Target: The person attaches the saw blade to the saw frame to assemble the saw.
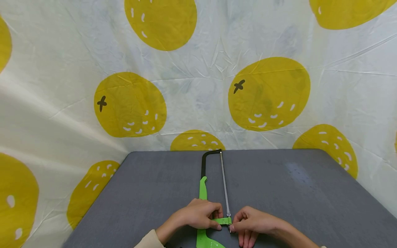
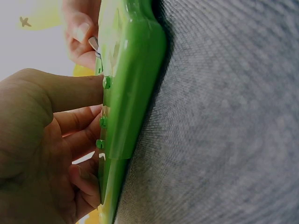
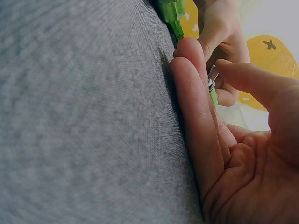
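Note:
A hacksaw [image 1: 203, 189] with a green handle and black front frame lies on the grey table, its thin blade [image 1: 224, 182] running along the right side. My left hand [image 1: 201, 213] grips the short green crosspiece [image 1: 224, 221] at the blade's near end, thumb in front and fingers behind. From the right, my right hand [image 1: 252, 220] pinches the small metal wing nut [image 1: 230, 228] at the end of that crosspiece. In the right wrist view the wing nut [image 3: 211, 77] shows at the thumb tip, while the lower fingers [image 3: 194, 102] rest along the table.
The grey padded table [image 1: 263, 186] has a pale patch [image 1: 299, 174] at its right. A white cloth [image 1: 198, 93] printed with yellow fruit hangs behind it and along both sides. The hacksaw's far end reaches the table's back edge.

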A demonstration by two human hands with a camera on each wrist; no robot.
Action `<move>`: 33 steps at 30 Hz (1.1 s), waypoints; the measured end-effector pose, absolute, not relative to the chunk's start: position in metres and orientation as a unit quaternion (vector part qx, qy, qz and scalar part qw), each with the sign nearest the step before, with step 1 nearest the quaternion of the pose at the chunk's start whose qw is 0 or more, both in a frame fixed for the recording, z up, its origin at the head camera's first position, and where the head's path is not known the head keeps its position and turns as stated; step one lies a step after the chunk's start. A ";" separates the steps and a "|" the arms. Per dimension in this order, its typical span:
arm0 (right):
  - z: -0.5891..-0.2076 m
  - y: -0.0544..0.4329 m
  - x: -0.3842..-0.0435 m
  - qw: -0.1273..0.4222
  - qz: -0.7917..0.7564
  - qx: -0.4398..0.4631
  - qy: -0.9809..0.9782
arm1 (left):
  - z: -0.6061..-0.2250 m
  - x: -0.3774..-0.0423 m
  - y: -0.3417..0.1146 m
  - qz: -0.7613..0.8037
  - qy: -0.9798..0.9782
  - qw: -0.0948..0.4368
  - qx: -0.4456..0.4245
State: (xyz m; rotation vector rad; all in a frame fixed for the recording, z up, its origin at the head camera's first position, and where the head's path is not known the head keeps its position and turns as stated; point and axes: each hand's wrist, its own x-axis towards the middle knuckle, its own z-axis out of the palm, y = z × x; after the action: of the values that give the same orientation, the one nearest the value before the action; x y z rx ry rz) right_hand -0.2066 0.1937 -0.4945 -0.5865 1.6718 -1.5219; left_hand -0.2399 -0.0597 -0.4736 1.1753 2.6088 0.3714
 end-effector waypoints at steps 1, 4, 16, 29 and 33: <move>-0.495 0.194 -0.207 0.392 -0.599 -0.231 0.659 | -0.474 -0.240 -0.060 0.128 0.897 0.128 0.404; -0.495 0.193 -0.207 0.391 -0.599 -0.230 0.660 | -0.474 -0.240 -0.060 0.127 0.897 0.128 0.403; -0.495 0.195 -0.208 0.396 -0.601 -0.229 0.655 | -0.474 -0.240 -0.059 0.128 0.897 0.132 0.401; -0.498 0.193 -0.206 0.382 -0.599 -0.228 0.666 | -0.474 -0.240 -0.060 0.131 0.896 0.128 0.405; -0.499 0.194 -0.206 0.382 -0.600 -0.230 0.664 | -0.474 -0.240 -0.060 0.131 0.896 0.128 0.404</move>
State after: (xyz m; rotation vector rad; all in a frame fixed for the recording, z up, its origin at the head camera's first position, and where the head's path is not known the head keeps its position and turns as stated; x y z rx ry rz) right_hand -0.2062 0.1939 -0.4991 -0.5858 1.6932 -1.5308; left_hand -0.2395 -0.0601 -0.4742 1.1752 2.6074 0.3799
